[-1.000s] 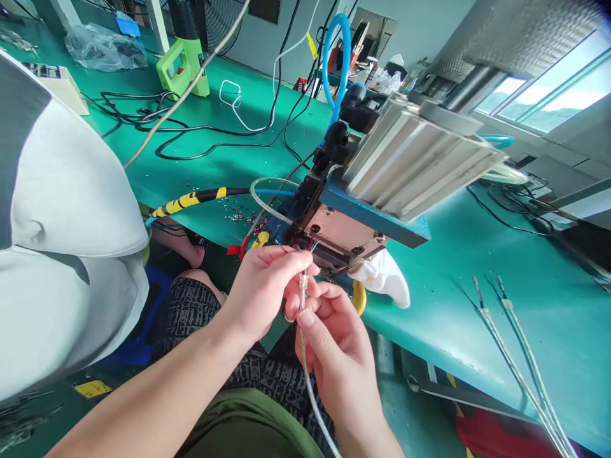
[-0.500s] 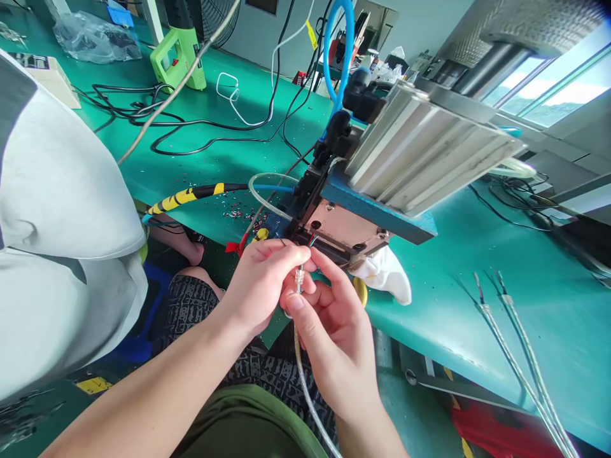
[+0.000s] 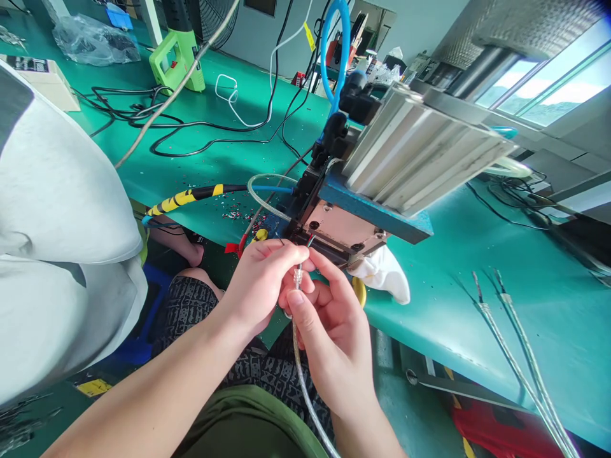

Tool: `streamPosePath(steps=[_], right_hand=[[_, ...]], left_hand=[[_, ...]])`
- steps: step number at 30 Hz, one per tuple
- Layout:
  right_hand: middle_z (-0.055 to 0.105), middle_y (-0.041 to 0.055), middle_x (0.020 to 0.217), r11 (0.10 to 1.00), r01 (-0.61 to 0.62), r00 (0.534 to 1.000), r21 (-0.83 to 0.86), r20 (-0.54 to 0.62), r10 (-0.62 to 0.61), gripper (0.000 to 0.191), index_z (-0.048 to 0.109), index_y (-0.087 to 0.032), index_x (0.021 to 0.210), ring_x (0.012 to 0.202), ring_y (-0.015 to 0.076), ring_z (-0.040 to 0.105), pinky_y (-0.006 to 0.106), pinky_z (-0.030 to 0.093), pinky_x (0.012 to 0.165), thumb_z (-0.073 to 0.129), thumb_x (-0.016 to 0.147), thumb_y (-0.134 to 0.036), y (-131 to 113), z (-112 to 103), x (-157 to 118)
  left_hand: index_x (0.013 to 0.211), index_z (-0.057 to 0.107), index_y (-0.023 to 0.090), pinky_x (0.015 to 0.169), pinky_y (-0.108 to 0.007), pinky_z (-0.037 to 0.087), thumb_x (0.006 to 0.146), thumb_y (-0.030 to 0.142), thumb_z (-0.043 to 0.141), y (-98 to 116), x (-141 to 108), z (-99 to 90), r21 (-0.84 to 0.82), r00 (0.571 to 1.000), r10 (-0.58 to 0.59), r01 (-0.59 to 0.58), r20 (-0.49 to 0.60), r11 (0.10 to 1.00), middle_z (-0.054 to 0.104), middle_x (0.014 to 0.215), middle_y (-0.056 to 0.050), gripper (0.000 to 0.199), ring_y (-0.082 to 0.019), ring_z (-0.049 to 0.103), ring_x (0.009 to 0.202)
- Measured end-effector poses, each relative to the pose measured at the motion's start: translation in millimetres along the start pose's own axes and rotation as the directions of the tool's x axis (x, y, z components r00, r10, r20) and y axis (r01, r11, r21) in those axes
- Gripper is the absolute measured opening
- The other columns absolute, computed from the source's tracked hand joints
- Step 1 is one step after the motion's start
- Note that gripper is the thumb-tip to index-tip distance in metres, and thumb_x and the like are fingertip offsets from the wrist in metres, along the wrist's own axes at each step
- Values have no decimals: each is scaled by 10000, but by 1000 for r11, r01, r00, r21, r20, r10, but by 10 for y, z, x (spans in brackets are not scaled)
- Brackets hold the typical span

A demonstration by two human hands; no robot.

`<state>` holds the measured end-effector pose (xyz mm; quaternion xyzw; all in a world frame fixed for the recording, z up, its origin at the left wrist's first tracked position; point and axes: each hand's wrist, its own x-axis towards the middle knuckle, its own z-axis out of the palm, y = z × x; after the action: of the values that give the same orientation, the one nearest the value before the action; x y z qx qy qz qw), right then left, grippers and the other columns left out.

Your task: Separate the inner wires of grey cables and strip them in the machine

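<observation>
Between my hands runs a clear-sheathed cable (image 3: 305, 388) with a shielded core and thin coloured wires at its stripped end. My left hand (image 3: 267, 280) pinches the cable near that end, thumb and forefinger closed just above a clear ribbed collar. Lower down, my right hand (image 3: 334, 324) is closed on the same cable with its thumb, and its forefinger reaches up to the wires. Directly beyond the fingertips stands a pneumatic press (image 3: 348, 229) with a copper-coloured plate. The wire tips point at its lower edge; whether they touch it I cannot tell.
Two more stripped cables (image 3: 520, 343) lie on the green table (image 3: 439, 299) at right. A white cloth (image 3: 386, 273) sits under the press. Coloured scraps (image 3: 238, 213), a striped hose (image 3: 181, 198) and black cords (image 3: 191, 149) are to the left. A person in a pale garment (image 3: 62, 210) is close by.
Almost nothing differs; both hands keep the same hold on the cable. The view has shifted very slightly.
</observation>
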<state>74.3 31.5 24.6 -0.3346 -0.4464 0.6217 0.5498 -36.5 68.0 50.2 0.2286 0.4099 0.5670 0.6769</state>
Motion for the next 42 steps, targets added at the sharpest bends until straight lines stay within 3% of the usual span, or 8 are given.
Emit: streamPosePath(steps=[10,18,28,39,42], right_hand=[[713,-5,844,1000,4,1000,-5,-18,-4,383,651,-338,1312,752,107,690,83,427,442,709,960,-198,2,11,12],[734,10,874,1000,9,1000,-26,-7,-9,371,642,-294,1311,657,77,625,97,387,427,703,958,-198,-29,25,9],[690,-2,801,998,12,1000,-66,-25,-14,373,635,-292,1318,662,106,629,145,459,470,706,956,-240,-25,7,10],[734,42,937,996,-3,999,-85,-33,0,394,628,-278,1329,673,128,646,188,494,487,715,945,-289,-27,19,7],[713,32,887,995,-7,999,-95,-37,4,401,625,-271,1333,654,130,630,196,483,479,715,944,-297,-32,19,13]], left_hand=[[559,661,152,283,-151,336,769,253,676,-5,-11,23,-2,1000,-7,7,-7,1000,614,440,18,233,-54,408,299],[573,655,152,292,-160,330,767,264,679,-17,-15,24,-6,999,16,-16,-28,1000,604,441,17,225,-61,407,311],[562,655,155,289,-162,327,771,249,667,-18,-12,41,-17,1000,3,-4,-11,1000,597,436,18,230,-60,402,308],[560,644,158,298,-166,320,755,275,676,-21,-7,46,15,999,9,-8,-36,1000,599,437,16,230,-60,402,310],[564,645,162,303,-169,316,754,274,674,-15,-1,47,19,999,4,-3,-37,1000,598,439,19,223,-62,404,314]])
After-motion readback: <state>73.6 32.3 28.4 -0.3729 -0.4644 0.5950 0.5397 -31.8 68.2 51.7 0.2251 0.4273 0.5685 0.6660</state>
